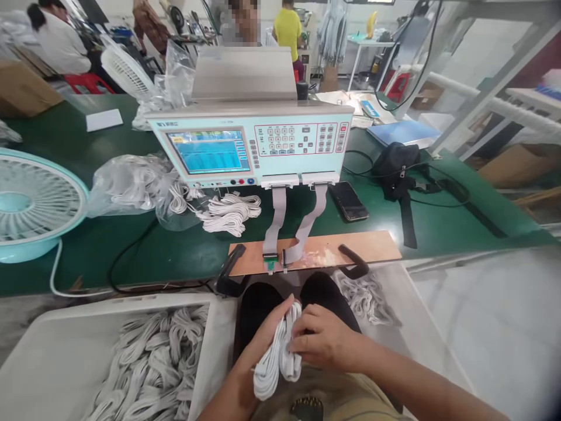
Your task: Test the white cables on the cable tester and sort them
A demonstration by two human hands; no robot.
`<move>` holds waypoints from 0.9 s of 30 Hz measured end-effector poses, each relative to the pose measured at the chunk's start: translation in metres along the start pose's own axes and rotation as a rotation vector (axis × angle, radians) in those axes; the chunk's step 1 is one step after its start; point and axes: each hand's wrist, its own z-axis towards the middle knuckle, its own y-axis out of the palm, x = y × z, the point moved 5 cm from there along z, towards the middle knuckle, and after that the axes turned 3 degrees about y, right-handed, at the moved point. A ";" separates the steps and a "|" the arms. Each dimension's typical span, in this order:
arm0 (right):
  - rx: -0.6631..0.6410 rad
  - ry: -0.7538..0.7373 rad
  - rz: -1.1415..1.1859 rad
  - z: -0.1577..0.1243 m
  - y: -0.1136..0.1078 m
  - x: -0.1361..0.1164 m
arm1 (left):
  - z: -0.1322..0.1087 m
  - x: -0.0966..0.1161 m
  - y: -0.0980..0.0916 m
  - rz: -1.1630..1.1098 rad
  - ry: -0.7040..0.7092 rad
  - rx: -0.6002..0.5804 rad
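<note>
Over my lap, both hands hold a bundle of coiled white cables [277,356]. My left hand [263,333] cups the bundle from the left, fingers curled round it. My right hand [322,339] grips it from the right with closed fingers. Just beyond, a wooden test board [350,248] with two black handles lies at the table edge. Two grey ribbon cables [277,219] link the board to a pale blue tester [249,146] with a lit screen.
A white bin [65,351] of coiled white cables sits at my lower left; more coils [366,298] lie at my right. Bagged cables [131,187], loose coils [230,213], a teal fan [26,204], a phone [348,202] and a black bag [397,166] rest on the green table. Other people work behind.
</note>
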 end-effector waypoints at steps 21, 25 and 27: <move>-0.234 0.617 1.258 -0.008 0.039 0.038 | -0.067 0.041 0.028 1.288 0.889 -0.282; 0.061 0.644 0.992 -0.001 0.031 0.041 | -0.057 0.032 0.009 1.043 0.927 0.077; 0.174 0.629 0.780 0.001 0.023 0.041 | -0.050 0.027 -0.001 0.903 0.891 0.239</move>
